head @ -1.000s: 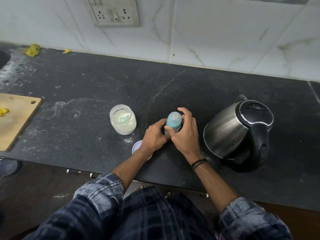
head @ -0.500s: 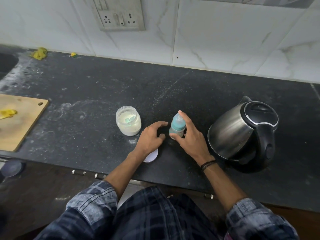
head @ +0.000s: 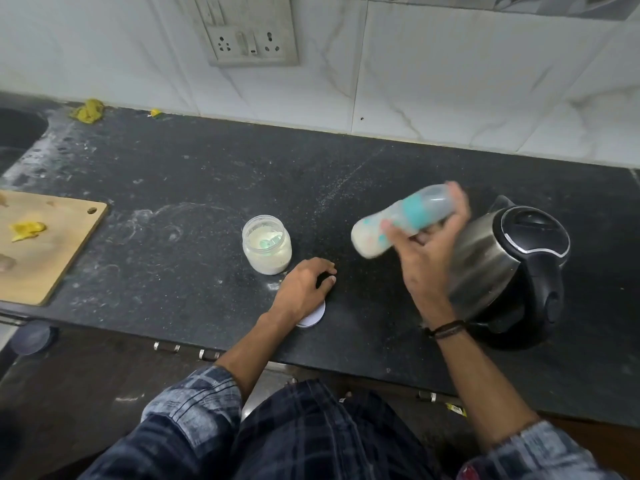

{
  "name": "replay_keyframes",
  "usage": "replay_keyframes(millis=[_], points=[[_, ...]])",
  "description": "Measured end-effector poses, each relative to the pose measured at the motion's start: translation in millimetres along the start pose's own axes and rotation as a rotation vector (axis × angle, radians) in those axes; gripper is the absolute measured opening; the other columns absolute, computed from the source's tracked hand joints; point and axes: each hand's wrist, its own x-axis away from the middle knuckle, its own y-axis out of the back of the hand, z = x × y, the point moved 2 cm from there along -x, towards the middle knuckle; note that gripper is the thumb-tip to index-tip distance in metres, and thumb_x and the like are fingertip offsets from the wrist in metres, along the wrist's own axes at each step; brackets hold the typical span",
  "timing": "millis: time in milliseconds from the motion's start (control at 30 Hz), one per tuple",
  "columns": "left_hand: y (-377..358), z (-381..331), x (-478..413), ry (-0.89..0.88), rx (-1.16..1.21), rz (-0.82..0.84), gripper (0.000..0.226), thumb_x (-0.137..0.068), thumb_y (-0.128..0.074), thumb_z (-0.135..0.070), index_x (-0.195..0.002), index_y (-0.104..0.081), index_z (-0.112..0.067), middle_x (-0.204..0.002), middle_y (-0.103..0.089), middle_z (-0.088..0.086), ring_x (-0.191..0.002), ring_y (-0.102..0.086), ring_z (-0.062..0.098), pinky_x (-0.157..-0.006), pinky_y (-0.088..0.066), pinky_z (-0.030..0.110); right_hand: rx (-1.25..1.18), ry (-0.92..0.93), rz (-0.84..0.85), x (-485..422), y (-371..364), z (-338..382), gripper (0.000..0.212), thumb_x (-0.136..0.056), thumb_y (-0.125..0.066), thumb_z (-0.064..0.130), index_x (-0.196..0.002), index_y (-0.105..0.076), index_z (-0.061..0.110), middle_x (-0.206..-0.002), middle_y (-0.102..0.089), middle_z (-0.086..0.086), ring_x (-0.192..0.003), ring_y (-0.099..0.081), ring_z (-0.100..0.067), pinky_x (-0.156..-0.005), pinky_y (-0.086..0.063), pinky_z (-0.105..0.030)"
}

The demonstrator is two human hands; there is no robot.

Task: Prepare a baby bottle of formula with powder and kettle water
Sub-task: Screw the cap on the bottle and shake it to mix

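Right hand [head: 427, 268]: fingers and thumb wrapped round baby bottle [head: 401, 220] near its teal collar. Bottle held above countertop [head: 207, 188], tipped near-horizontal, cap end toward kettle [head: 512, 268], milky contents at base; motion-blurred. Left hand [head: 304, 289]: fingers loosely curled, tips on countertop, holding nothing; wrist over white lid [head: 313, 318]. Open powder jar [head: 266, 249] stands just beyond left hand

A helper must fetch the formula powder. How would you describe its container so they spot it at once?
On the black countertop, look left of the steel kettle. The powder jar stands mid-counter, just beyond the left hand. It is small, clear, lidless, holding pale powder, unlike the teal-banded baby bottle tilted in the right hand.
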Motion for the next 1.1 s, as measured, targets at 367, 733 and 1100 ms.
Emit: replay_keyframes(millis=[367, 733, 1100], points=[[8, -2, 8, -0.079, -0.002, 0.036, 0.03, -0.1, -0.061, -0.038, -0.121, -0.072, -0.02, -0.138, -0.064, -0.01, -0.124, -0.058, 0.011, -0.101, -0.046, 0.027, 0.0, -0.029, 0.108, -9, 6, 28, 0.094, -0.075, -0.086, -0.001, -0.147, -0.034, 0.028, -0.139, -0.054, -0.005, -0.109, -0.067, -0.03, -0.093, -0.059, -0.05], [9, 3, 28, -0.12, 0.037, -0.053, 0.05, -0.096, -0.049, -0.057, -0.121, -0.072, -0.02, -0.125, -0.071, -0.007, -0.116, -0.061, 0.009, -0.099, -0.044, 0.023, -0.213, -0.043, -0.118, -18, 16, 32, 0.092, -0.081, -0.081, -0.001, -0.15, -0.027, 0.028, -0.141, -0.052, -0.012, -0.11, -0.065, -0.02, -0.095, -0.057, -0.052], [6, 12, 29, -0.01, 0.22, -0.095, 0.039, -0.095, -0.053, -0.055, -0.113, -0.075, -0.028, -0.116, -0.072, -0.018, -0.109, -0.061, 0.0, -0.1, -0.047, 0.03, -0.193, -0.148, -0.071, -17, 7, 23, 0.093, -0.079, -0.083, 0.004, -0.151, -0.028, 0.022, -0.132, -0.057, -0.009, -0.106, -0.067, -0.021, -0.086, -0.058, -0.041]])
